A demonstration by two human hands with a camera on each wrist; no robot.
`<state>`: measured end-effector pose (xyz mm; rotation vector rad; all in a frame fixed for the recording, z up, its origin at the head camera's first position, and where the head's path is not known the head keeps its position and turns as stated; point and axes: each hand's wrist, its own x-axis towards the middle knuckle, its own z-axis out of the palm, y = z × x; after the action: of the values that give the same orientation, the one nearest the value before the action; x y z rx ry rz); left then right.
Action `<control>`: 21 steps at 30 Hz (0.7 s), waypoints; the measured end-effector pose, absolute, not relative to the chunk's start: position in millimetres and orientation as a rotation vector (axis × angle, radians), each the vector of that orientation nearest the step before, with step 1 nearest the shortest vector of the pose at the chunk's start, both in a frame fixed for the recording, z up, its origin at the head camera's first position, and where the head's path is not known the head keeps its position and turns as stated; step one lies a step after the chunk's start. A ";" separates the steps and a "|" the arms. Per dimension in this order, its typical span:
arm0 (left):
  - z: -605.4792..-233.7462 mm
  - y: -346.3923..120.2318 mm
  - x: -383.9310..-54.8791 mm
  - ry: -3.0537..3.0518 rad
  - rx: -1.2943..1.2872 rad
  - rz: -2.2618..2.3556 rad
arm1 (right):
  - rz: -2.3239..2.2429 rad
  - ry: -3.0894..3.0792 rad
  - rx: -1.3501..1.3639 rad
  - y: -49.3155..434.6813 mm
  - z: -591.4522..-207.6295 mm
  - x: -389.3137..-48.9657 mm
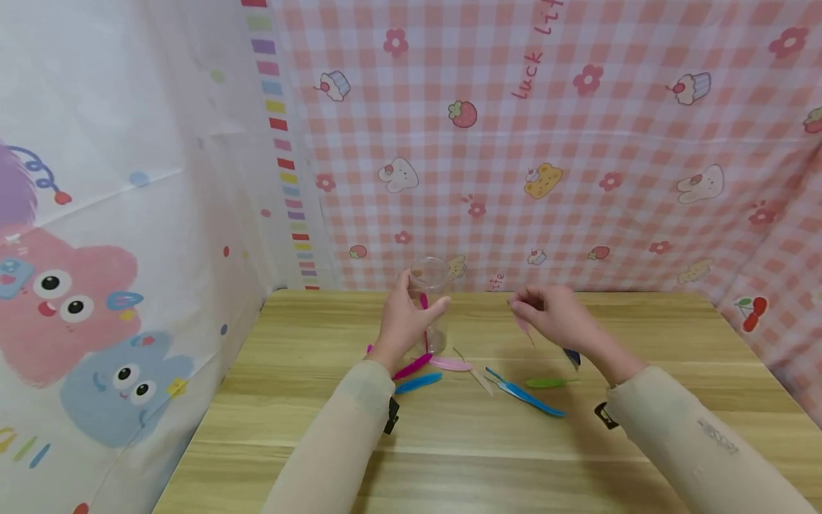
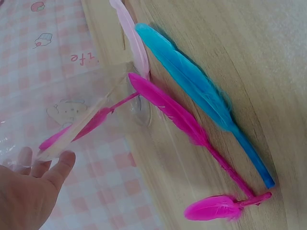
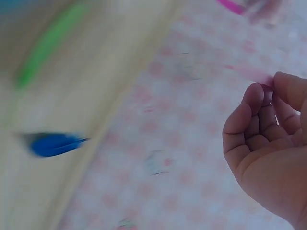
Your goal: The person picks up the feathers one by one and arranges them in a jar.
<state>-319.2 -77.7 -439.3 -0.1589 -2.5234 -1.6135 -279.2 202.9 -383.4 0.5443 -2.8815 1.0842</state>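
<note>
My left hand [image 1: 404, 321] grips a clear, tall container [image 1: 438, 337] that stands upright on the table. A magenta feather [image 2: 93, 123] and a cream feather [image 2: 72, 132] stand inside it, seen through its wall in the left wrist view. To the right of the container and raised above the table, my right hand [image 1: 565, 318] pinches a light pink feather [image 1: 523, 328] between thumb and fingertips, its tip hanging down in the head view. The right wrist view is blurred, with that pink feather's far end pointing toward the container side.
Loose feathers lie on the wooden table: magenta [image 1: 413, 367], blue [image 1: 419, 383], light pink [image 1: 452, 365], cream [image 1: 481, 382], bright blue [image 1: 529, 401], green [image 1: 546, 383] and dark blue [image 3: 55, 144]. A checked pink cloth [image 1: 488, 157] hangs behind the table's back edge.
</note>
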 end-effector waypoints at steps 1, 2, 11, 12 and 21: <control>-439.0 -77.9 -319.0 -2.524 -0.157 -1.613 | 1.093 -2.859 0.546 197.2 -375.6 -280.9; -438.8 -78.0 -318.7 -2.524 -0.154 -1.613 | 1.099 -2.841 0.548 191.0 -368.0 -282.5; -437.4 -79.0 -317.8 -2.524 -0.168 -1.620 | 1.188 -2.618 0.578 136.4 -310.1 -289.5; -437.3 -79.2 -317.8 -2.523 -0.170 -1.622 | 1.210 -2.575 0.585 131.7 -304.7 -290.9; -437.7 -80.6 -319.3 -2.532 -0.199 -1.615 | 1.333 -2.317 0.547 97.2 -279.4 -304.2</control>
<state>-319.3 -80.6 -437.7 -0.1988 -2.5316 -1.6145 -304.2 97.2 -279.4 0.5473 -2.3173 1.3325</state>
